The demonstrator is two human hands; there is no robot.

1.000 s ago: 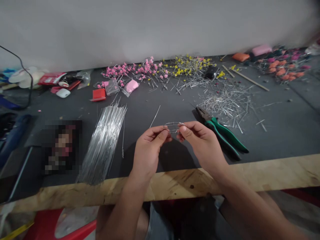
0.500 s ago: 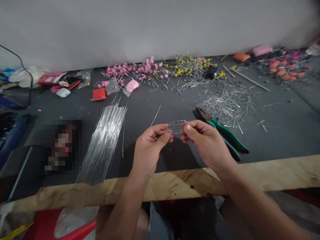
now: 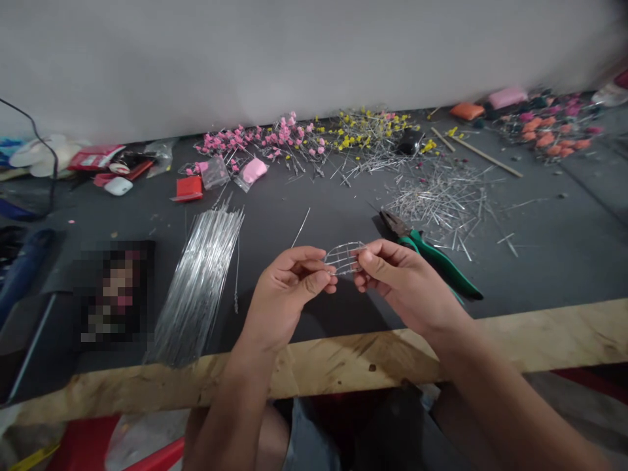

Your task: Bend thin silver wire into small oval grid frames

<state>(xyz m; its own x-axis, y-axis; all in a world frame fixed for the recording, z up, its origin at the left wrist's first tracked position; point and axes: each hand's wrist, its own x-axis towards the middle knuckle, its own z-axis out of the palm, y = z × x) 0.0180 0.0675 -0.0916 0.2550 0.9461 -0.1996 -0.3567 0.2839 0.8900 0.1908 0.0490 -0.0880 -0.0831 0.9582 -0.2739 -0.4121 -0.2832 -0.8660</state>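
A small rounded wire frame [image 3: 345,258] with crossing wires is held up between my two hands, above the dark tabletop. My left hand [image 3: 289,288] pinches its left end between thumb and fingers. On the opposite end, the thumb and fingers of my right hand [image 3: 400,278] are closed. Just beyond my right hand lie pliers [image 3: 434,255] with green handles, partly hidden by that hand. A single straight wire [image 3: 301,227] rests past my left hand. Left of it is a thick bundle of straight silver wires [image 3: 201,281].
Pink-tipped wires [image 3: 289,134], yellow-tipped wires [image 3: 375,127] and orange flower pieces [image 3: 549,134] line the wall. Loose cut wires [image 3: 441,203] are scattered behind the pliers. A red packet [image 3: 189,188] and a pink packet [image 3: 252,171] lie at mid-left. The wooden table edge [image 3: 343,369] runs nearest me.
The wire frame has tilted so that more of its grid faces me. My left hand has shifted slightly left and down, and the view has moved a little.
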